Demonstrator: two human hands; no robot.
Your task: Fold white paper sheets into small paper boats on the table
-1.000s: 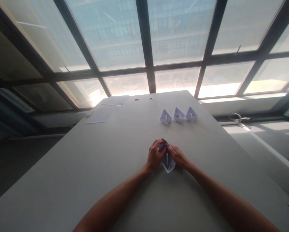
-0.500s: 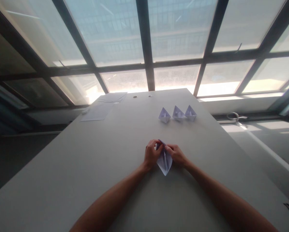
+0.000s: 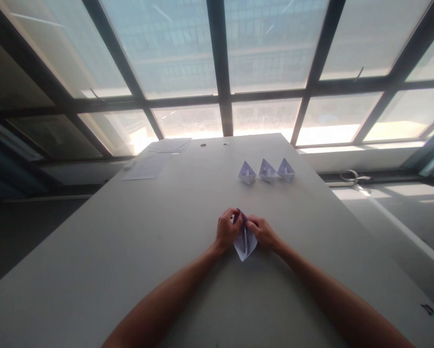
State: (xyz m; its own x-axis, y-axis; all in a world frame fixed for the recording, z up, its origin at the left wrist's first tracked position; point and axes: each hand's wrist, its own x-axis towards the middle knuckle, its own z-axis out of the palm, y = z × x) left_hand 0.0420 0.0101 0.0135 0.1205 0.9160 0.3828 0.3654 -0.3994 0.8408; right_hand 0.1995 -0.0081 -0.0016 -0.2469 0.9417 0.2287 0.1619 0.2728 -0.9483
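Observation:
A pale lilac folded paper piece (image 3: 245,245) rests on the grey table (image 3: 129,251), its pointed end toward me. My left hand (image 3: 227,230) pinches its upper left edge and my right hand (image 3: 263,233) pinches its upper right edge, fingertips meeting at the top. Farther back stand three finished paper boats in a row: one on the left (image 3: 246,172), one in the middle (image 3: 267,170), one on the right (image 3: 286,170).
Loose paper sheets (image 3: 146,167) lie at the table's far left corner, with more sheets (image 3: 170,144) behind them. Two small holes (image 3: 202,144) mark the far edge. Large windows with dark frames rise behind. A cable loop (image 3: 350,175) lies on the ledge at right.
Both hands with the folded paper have shifted slightly left; the grip at the top of the paper looks the same. The boats have not moved.

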